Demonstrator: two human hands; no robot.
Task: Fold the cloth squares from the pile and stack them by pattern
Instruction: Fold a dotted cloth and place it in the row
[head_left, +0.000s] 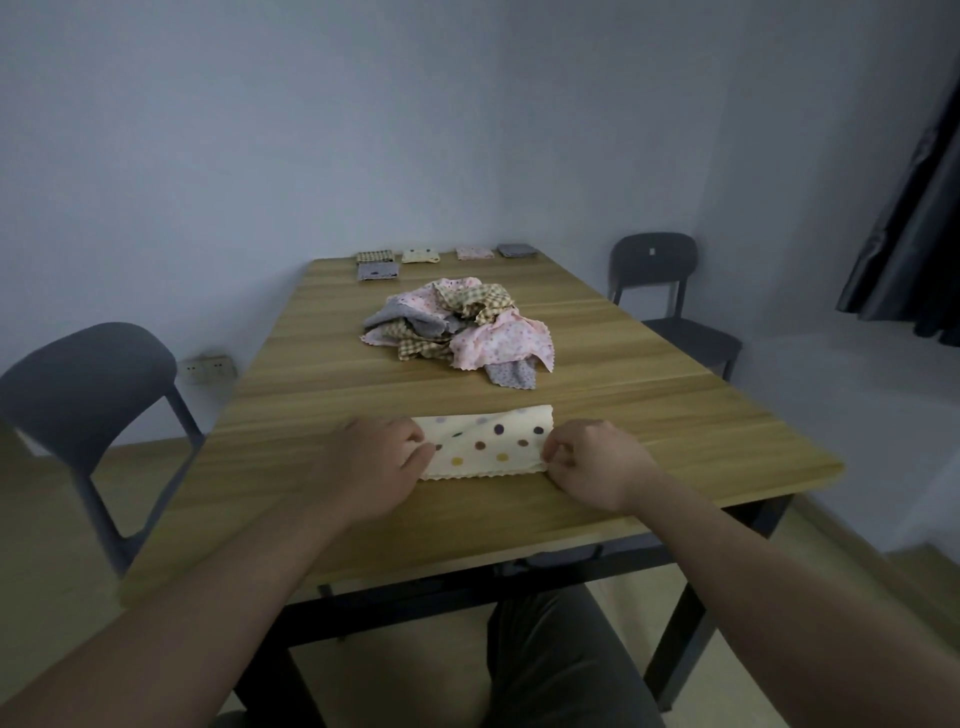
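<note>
A cream cloth with coloured dots (488, 441) lies folded into a long strip near the table's front edge. My left hand (374, 457) pinches its left end and my right hand (592, 462) pinches its right end. Behind it, mid-table, sits the loose pile of cloths (460, 325): pink floral, yellow check and grey pieces tangled together. Along the far edge lie small folded stacks: yellow check (374, 255), cream dotted (421, 254), pink (474, 252), dark grey (517, 250), and a grey dotted one (378, 270) just in front of the check stack.
The wooden table (675, 415) stands against a pale wall. A grey chair (88, 400) is at the left side, a dark chair (660, 280) at the far right. A dark curtain (914, 234) hangs at the right. My legs show under the table's front edge.
</note>
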